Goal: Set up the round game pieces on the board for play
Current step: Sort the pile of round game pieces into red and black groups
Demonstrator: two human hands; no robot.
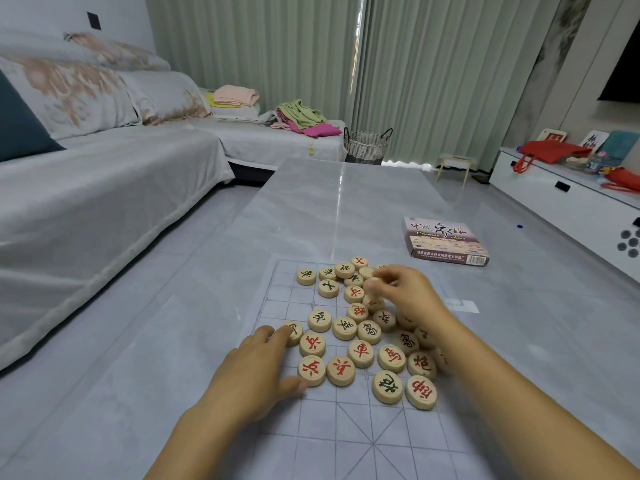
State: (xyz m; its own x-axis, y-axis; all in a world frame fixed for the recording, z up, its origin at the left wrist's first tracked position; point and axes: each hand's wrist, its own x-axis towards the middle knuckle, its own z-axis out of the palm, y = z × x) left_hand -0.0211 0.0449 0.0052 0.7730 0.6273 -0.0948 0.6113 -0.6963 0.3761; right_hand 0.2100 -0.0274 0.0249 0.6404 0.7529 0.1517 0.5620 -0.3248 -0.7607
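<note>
Several round wooden pieces (360, 353) with red or dark characters lie scattered over a thin translucent board sheet (346, 427) with a printed grid. My left hand (258, 368) lies flat at the board's left side, fingertips touching a piece (294, 332) at the left edge of the pile and thumb beside a red-marked piece (311, 370). My right hand (403, 292) reaches over the far part of the pile, its fingers curled and pinching a pale piece (373, 283). My right forearm hides some pieces on the right.
The board lies on a glossy grey table (329, 209). The game's box (446, 242) sits at the far right of the table. A covered sofa (86, 188) runs along the left, a white low cabinet (561, 192) along the right, a wicker basket (366, 144) beyond the table.
</note>
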